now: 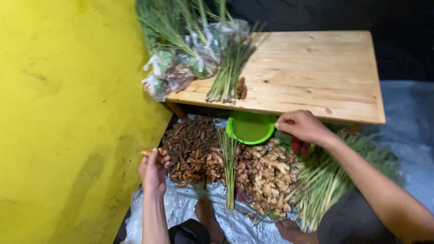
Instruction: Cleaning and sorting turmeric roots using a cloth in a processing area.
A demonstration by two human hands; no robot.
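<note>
Below the wooden table (316, 68), a dark root heap (190, 147) lay just right of the left hand (153, 169), which pinched a small orange root (147, 153), while the right hand (303, 126), fingers pressed together, gripped the green bowl (250, 129) rim.

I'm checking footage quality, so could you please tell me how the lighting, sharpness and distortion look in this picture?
Head view: lighting is even on the wooden table and yellow wall; the top right corner is dark. The left hand is slightly soft, its small orange piece blurred. The right hand is sharper. The table edges bow a little, a wide-angle effect. No strong glare.
</note>
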